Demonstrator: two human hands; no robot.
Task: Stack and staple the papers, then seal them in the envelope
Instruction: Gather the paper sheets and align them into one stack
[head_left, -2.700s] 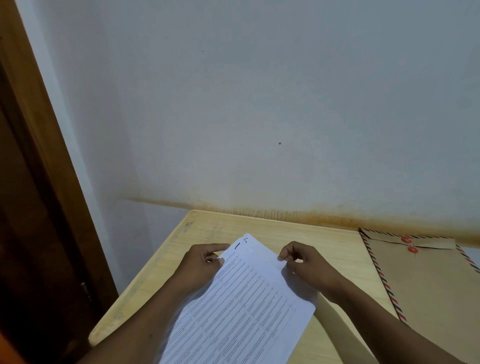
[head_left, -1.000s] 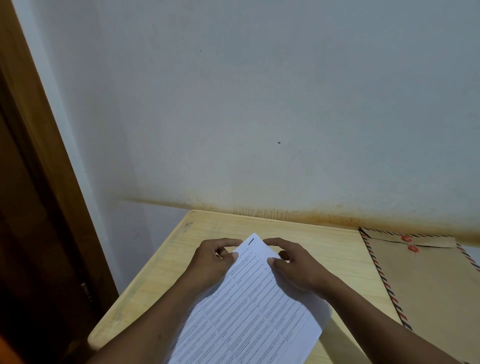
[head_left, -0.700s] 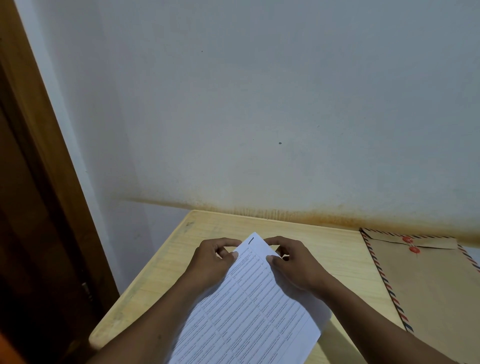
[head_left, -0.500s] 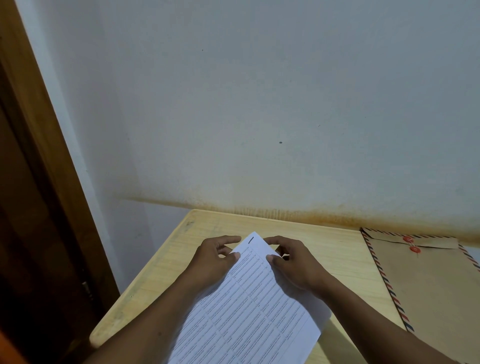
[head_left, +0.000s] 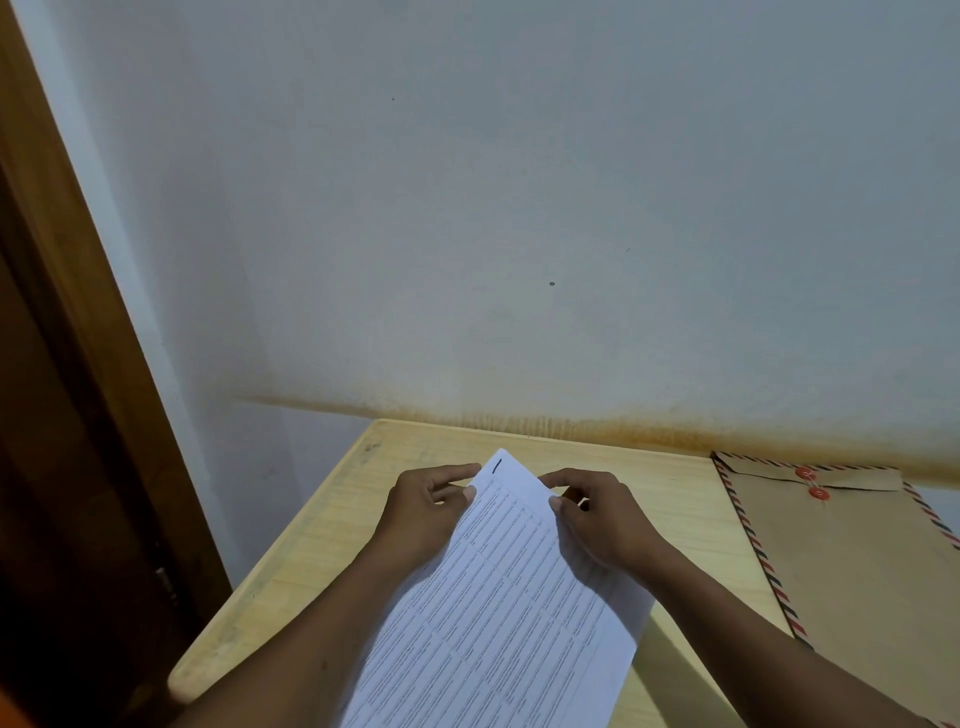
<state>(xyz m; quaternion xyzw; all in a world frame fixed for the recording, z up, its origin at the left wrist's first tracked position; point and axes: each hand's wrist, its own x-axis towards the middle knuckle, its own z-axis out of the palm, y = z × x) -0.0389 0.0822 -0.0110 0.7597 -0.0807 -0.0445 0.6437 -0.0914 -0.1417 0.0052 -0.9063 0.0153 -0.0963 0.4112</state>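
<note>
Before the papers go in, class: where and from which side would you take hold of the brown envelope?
Probably by the envelope's flap end at the wall, near the red string buttons, coming from its left edge with the right hand. It lies flat, and that edge faces bare table.

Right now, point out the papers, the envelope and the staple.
papers (head_left: 498, 613), head view, middle of the top sheet.
envelope (head_left: 852, 561), head view, its brown face.
staple (head_left: 497, 466), head view, the dark mark.

My pale wooden table stands against the wall; on it lie printed papers and a brown envelope.
</note>
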